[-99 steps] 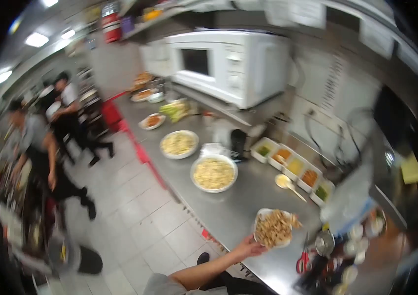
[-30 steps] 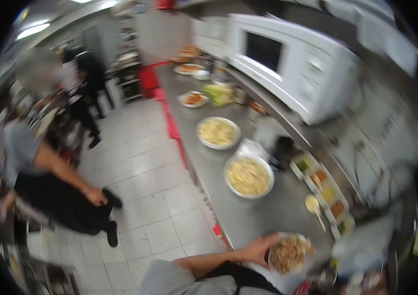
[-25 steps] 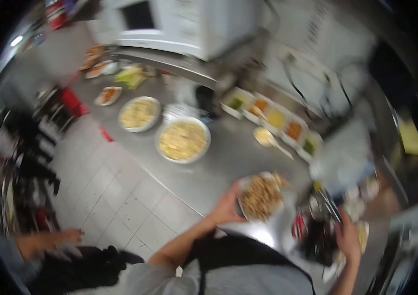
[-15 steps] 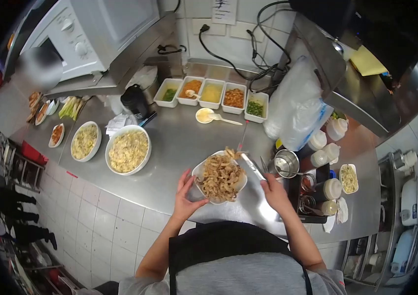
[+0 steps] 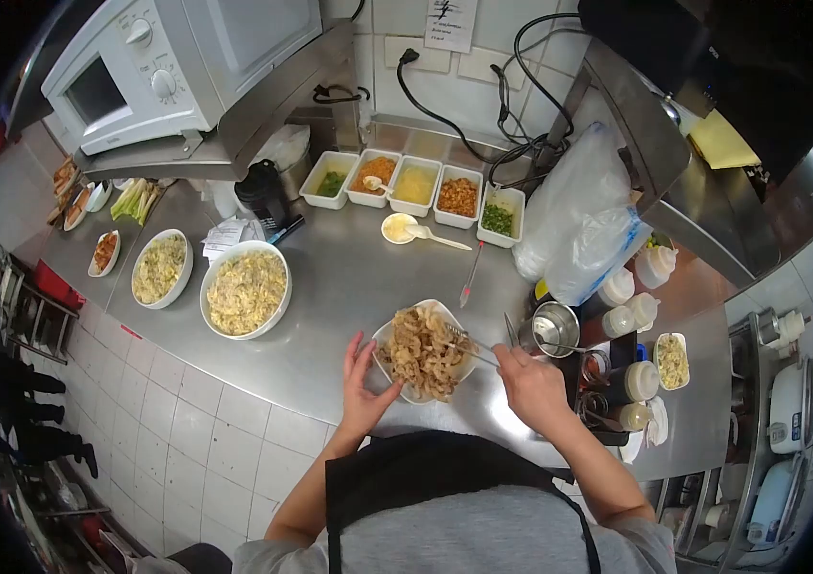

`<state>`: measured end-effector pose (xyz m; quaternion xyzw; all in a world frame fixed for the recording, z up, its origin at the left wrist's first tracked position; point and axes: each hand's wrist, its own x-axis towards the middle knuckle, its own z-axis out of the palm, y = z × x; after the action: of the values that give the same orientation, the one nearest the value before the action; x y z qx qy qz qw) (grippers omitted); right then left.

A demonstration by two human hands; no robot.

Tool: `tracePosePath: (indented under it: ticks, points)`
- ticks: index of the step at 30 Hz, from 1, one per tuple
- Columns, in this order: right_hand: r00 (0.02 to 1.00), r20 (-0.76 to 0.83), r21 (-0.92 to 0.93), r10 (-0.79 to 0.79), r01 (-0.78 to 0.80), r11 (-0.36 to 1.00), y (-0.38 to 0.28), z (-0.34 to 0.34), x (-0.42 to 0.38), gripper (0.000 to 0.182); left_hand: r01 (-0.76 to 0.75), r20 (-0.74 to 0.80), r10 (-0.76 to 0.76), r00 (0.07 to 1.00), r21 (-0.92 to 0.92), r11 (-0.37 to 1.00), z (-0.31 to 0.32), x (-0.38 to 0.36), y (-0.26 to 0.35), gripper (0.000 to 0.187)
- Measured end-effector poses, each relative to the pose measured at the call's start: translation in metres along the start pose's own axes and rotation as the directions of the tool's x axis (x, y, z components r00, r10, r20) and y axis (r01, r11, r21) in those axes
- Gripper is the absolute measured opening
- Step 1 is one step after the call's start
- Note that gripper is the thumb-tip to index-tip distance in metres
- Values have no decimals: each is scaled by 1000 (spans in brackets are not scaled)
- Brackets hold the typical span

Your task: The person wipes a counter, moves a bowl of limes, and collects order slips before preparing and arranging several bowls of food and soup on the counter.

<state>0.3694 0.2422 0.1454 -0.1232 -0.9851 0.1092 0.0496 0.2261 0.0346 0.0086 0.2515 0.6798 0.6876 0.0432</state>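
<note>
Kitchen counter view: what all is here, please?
Bowl of brown food: one, white, front centre
Tongs: one pair, silver, in the brown food
Large bowls: two, white, left
Red-food dish: one, white, far left
Greens: one bunch, green, far left
Microwave: one, white, upper left
Jar: one, black, beyond the large bowls
Tubs: five, white, back row
Sauce cup: one, white, before the tubs
Plastic bags: count unclear, clear, right back
Metal pot: one, silver, right
Squeeze bottles: several, pale-topped, right
Small dish: one, white, far right
People: count unclear, dark, lower left
Apron: one, black, bottom centre
Left hand: one, bare, at the bowl's rim
Right hand: one, bare, on the tongs
</note>
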Motion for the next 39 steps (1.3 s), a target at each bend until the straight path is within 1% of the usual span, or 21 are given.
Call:
tracePosePath:
  ticks: [2, 5, 6, 8, 9, 11, 13, 14, 16, 19, 21, 23, 24, 25, 26, 27, 29, 33, 36, 37, 39]
  points:
    - [999, 39, -51, -19, 21, 998, -5, 0, -8, 28, -111, 123, 89, 988, 182, 977, -6, 0, -5, 74]
    - [996, 59, -50, -69, 72, 996, -7, -5, -12, 30, -172, 169, 134, 976, 235, 957, -7, 2, 0, 75]
    - [996, 73, -33, -53, 55, 998, -7, -13, -11, 30, -172, 169, 134, 977, 235, 957, -7, 3, 6, 75]
    - [995, 84, 8, -60, 59, 998, -4, -28, -8, 30, -90, 99, 84, 992, 59, 994, -6, 1, 18, 71]
    - [995, 85, 9, -60, 60, 998, -2, -28, -7, 30, -89, 98, 83, 992, 60, 994, -8, 0, 18, 71]
    - [999, 14, 106, -50, 48, 993, 2, -23, -2, 32, -76, 66, 70, 995, 97, 992, -14, 2, 14, 68]
    - [999, 2, 102, -41, 40, 994, 1, -1, 1, 33, -108, 72, 97, 993, 170, 980, -22, 4, 1, 67]
    - [998, 54, 109, -24, 18, 994, -1, 10, 1, 33, -133, 75, 119, 990, 241, 961, -23, 5, -2, 67]
    - [991, 134, 138, 6, -25, 990, -3, 16, 0, 33, -140, 101, 118, 988, 252, 958, -22, 5, -5, 66]
    - [995, 86, 225, -43, 23, 974, 6, 4, -2, 34, -157, 123, 126, 984, 291, 944, -21, 7, -11, 67]
    - [994, 108, 273, -6, -24, 962, 11, -5, 2, 33, -174, 122, 143, 982, 311, 934, -18, 11, -5, 68]
    - [998, -41, 334, 43, -27, 942, 20, -3, 6, 31, -198, 122, 168, 978, 302, 933, -15, 15, 6, 69]
    - [995, -47, 320, 85, -65, 945, 22, 1, 8, 29, -201, 127, 170, 977, 299, 933, -14, 19, 11, 69]
    - [995, -49, 320, 88, -68, 945, 25, 8, 9, 29, -209, 141, 181, 973, 217, 954, -13, 24, 17, 67]
    - [998, 18, 322, 54, -57, 945, 26, 16, 10, 30, -214, 153, 193, 969, 134, 968, -13, 30, 19, 66]
    - [996, 86, 324, 18, -45, 945, 27, 21, 9, 30, -213, 154, 192, 969, 134, 968, -13, 36, 18, 66]
    - [995, 96, 322, -14, -18, 946, 24, 20, 7, 30, -290, 313, 216, 925, 215, 932, -15, 49, 12, 61]
    - [999, 38, 231, -27, 18, 973, 17, -20, -10, 30, -301, 405, 207, 890, 183, 936, -8, 68, 9, 57]
    - [974, 117, 137, -191, 175, 975, 22, -23, -30, 29, -307, 459, 218, 862, 129, 943, -5, 72, 6, 51]
    - [974, 123, 143, -188, 170, 975, 20, -17, -35, 29, -283, 435, 198, 879, 140, 949, -5, 73, 4, 49]
    - [958, 133, -47, -253, 261, 964, 19, 1, -38, 29, -262, 415, 179, 892, 151, 953, -6, 72, -1, 46]
